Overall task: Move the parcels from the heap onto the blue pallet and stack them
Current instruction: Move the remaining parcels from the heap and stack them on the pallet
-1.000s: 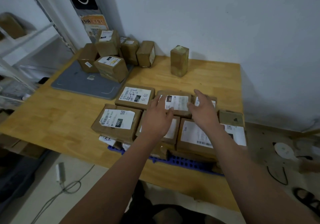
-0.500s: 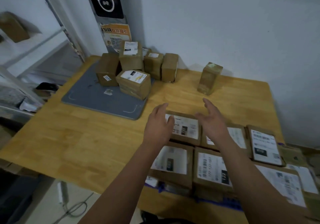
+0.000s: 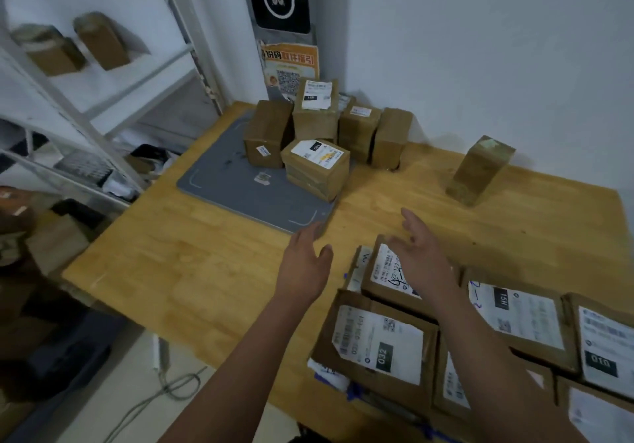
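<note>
Several brown cardboard parcels form a heap (image 3: 317, 134) at the table's far corner, partly on a grey mat (image 3: 233, 185). One lone parcel (image 3: 478, 170) stands upright further right. Flat labelled parcels (image 3: 377, 346) lie stacked at the near right on a blue pallet (image 3: 355, 391), of which only slivers show. My left hand (image 3: 303, 266) hovers empty over the bare wood, fingers relaxed, pointing toward the heap. My right hand (image 3: 423, 254) hovers empty above the stack's far-left parcel (image 3: 387, 271), fingers spread.
The wooden table (image 3: 192, 271) meets a white wall at the back. A white metal shelf rack (image 3: 85, 106) with two boxes stands to the left. A wall device and an orange poster (image 3: 290, 68) hang behind the heap. A cable lies on the floor (image 3: 178, 384).
Both hands have lifted off the stacked parcels and moved forward and left toward the heap. The view has swung left, bringing the heap closer.
</note>
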